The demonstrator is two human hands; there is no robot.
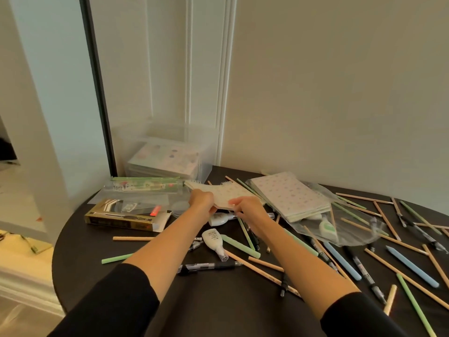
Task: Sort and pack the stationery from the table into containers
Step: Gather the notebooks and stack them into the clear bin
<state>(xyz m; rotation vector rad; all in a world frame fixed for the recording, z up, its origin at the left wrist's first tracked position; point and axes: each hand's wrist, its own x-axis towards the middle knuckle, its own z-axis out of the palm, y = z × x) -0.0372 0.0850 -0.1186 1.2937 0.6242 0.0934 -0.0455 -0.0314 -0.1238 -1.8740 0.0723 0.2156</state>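
Observation:
A small stack of dotted spiral notebooks (224,194) hangs just above the dark round table (136,254). My left hand (202,199) grips its left end and my right hand (245,207) grips its near right edge. Behind them a clear plastic bin (167,152) holds more dotted notebooks. Another pile of dotted notebooks (289,194) lies to the right on a clear plastic bag (349,222). Pencils (262,268), pens (209,266) and correction tape dispensers (213,240) lie scattered over the table.
A clear pencil case (145,187) and a gold-and-black box (126,218) sit at the table's left. A small clear round lid (179,206) lies by my left wrist. Walls close off the back; the table's edge curves round on the left.

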